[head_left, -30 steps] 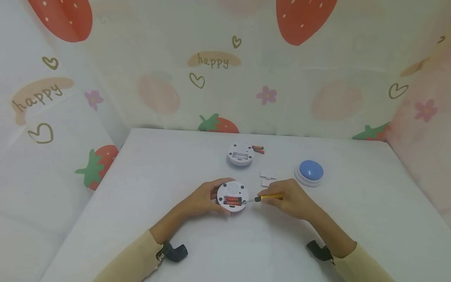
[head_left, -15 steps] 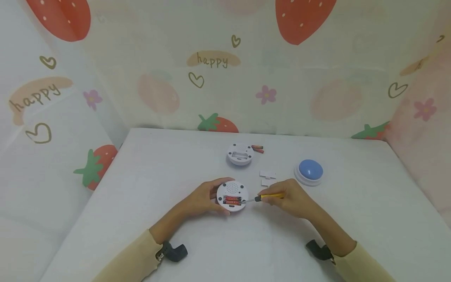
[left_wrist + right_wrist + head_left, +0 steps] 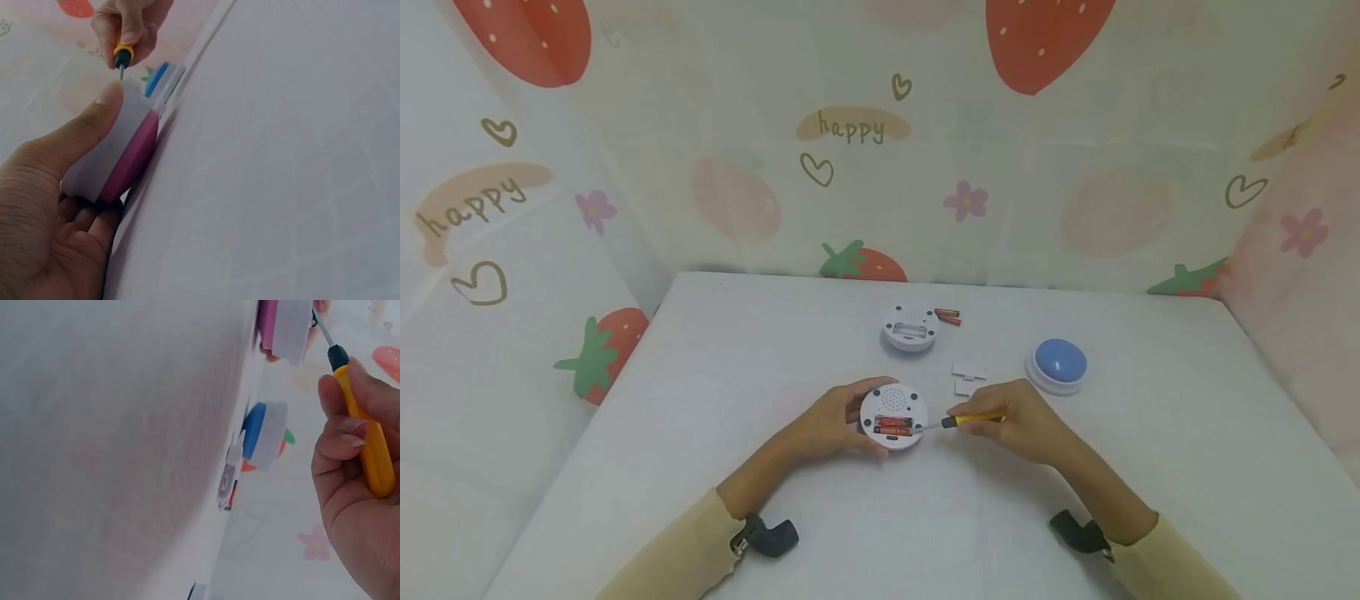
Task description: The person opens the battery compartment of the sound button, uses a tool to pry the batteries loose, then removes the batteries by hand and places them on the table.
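Note:
In the head view my left hand [image 3: 835,423] grips a round white buzzer [image 3: 893,398], turned upside down, with its thumb along the near edge. Its pink dome [image 3: 132,157] faces the table in the left wrist view. Two red batteries [image 3: 892,427] lie side by side in the buzzer's uncovered compartment. My right hand [image 3: 1017,423] pinches a yellow-handled screwdriver [image 3: 369,447] between thumb and fingers. The screwdriver's metal shaft [image 3: 931,427] points left, its tip at the right end of the nearer battery. Whether the tip touches the battery is too small to tell.
Behind stands a second upturned white buzzer [image 3: 911,336] with a bare battery compartment, two loose batteries [image 3: 948,317] beside it. Two small white battery covers [image 3: 968,371] lie near the right hand, one partly hidden. A blue-domed buzzer [image 3: 1060,362] sits upright at right.

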### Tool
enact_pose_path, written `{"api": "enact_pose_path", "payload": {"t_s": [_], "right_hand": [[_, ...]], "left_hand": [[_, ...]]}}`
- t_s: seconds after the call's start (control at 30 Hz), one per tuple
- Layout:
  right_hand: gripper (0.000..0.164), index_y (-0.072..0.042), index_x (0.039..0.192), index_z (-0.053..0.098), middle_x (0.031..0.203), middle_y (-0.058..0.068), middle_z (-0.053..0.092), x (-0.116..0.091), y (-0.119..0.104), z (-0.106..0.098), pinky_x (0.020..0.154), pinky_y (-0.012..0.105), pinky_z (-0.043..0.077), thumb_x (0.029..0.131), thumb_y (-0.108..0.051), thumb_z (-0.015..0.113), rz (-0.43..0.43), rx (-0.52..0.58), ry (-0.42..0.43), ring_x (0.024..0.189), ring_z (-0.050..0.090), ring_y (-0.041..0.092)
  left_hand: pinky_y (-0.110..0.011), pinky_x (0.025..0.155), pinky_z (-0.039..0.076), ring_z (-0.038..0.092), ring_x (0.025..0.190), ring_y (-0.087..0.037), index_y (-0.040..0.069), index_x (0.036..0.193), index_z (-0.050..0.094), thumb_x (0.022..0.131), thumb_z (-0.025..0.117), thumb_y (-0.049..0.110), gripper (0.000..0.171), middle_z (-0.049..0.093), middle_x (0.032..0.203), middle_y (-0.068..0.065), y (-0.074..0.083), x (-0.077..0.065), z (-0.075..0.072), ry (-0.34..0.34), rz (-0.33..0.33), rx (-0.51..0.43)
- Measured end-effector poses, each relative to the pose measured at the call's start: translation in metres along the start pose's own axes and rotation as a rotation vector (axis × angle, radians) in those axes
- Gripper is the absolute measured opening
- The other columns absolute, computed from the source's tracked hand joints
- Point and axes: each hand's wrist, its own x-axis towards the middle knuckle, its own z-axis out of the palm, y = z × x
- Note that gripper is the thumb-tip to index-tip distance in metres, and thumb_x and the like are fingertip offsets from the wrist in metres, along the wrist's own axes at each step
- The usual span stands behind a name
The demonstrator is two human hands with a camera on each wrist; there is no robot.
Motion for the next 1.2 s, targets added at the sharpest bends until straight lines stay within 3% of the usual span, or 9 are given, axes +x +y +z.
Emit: {"api": "enact_pose_path", "payload": {"t_s": [0.33, 0.47, 0.63, 1.03, 1.1, 1.2], "right_hand": [[0.023, -0.020, 0.105, 0.083, 0.098, -0.007, 0.078, -0.0014, 0.0032, -0.0002, 0.086, 0.027, 0.058, 0.086, -0.008, 0.081, 0.044, -0.018, -0.007, 0.104, 0.072, 0.020], [0.023, -0.019, 0.105, 0.082, 0.099, -0.006, 0.078, -0.0014, 0.0029, -0.0010, 0.074, 0.022, 0.056, 0.086, -0.007, 0.080, 0.062, -0.005, -0.026, 0.106, 0.072, 0.022], [0.023, -0.017, 0.107, 0.082, 0.101, -0.002, 0.078, -0.0012, 0.0023, -0.0019, 0.055, 0.020, 0.044, 0.086, -0.008, 0.080, 0.096, 0.011, -0.055, 0.099, 0.072, 0.018], [0.023, -0.012, 0.110, 0.080, 0.103, 0.000, 0.078, 0.0003, 0.0015, -0.0030, 0.053, 0.020, 0.037, 0.087, -0.010, 0.080, 0.082, 0.027, -0.081, 0.085, 0.068, 0.013], [0.023, -0.013, 0.110, 0.081, 0.103, -0.001, 0.078, 0.0002, 0.0022, -0.0029, 0.056, 0.019, 0.041, 0.087, -0.010, 0.080, 0.075, 0.022, -0.078, 0.089, 0.070, 0.014], [0.023, -0.015, 0.110, 0.081, 0.103, -0.004, 0.077, -0.0003, 0.0027, -0.0028, 0.072, 0.020, 0.055, 0.087, -0.009, 0.079, 0.060, 0.001, -0.066, 0.099, 0.073, 0.017]], "left_hand": [[-0.026, 0.110, 0.044, 0.052, 0.135, -0.016, 0.020, 0.153, 0.045, 0.068, 0.096, 0.016, 0.099, 0.051, 0.150, 0.002, 0.0017, 0.0000, -0.0003, -0.002, 0.000, 0.004], [-0.026, 0.109, 0.044, 0.052, 0.135, -0.014, 0.022, 0.152, 0.046, 0.067, 0.096, 0.016, 0.099, 0.051, 0.149, 0.004, 0.0007, 0.0005, -0.0005, -0.001, -0.007, -0.002], [-0.026, 0.110, 0.043, 0.050, 0.137, -0.014, 0.023, 0.152, 0.046, 0.067, 0.096, 0.017, 0.099, 0.050, 0.150, 0.005, 0.0000, 0.0007, -0.0004, 0.001, -0.020, -0.003], [-0.027, 0.111, 0.042, 0.050, 0.138, -0.016, 0.021, 0.153, 0.045, 0.068, 0.096, 0.017, 0.099, 0.050, 0.151, 0.003, -0.0004, 0.0011, -0.0012, -0.004, -0.019, 0.008], [-0.028, 0.111, 0.042, 0.050, 0.138, -0.016, 0.021, 0.153, 0.045, 0.068, 0.096, 0.016, 0.099, 0.050, 0.151, 0.002, -0.0001, 0.0011, -0.0011, -0.005, -0.017, 0.007], [-0.028, 0.112, 0.042, 0.050, 0.138, -0.017, 0.019, 0.153, 0.045, 0.068, 0.096, 0.016, 0.099, 0.050, 0.151, 0.001, 0.0002, 0.0012, -0.0009, -0.005, -0.012, 0.003]]}}
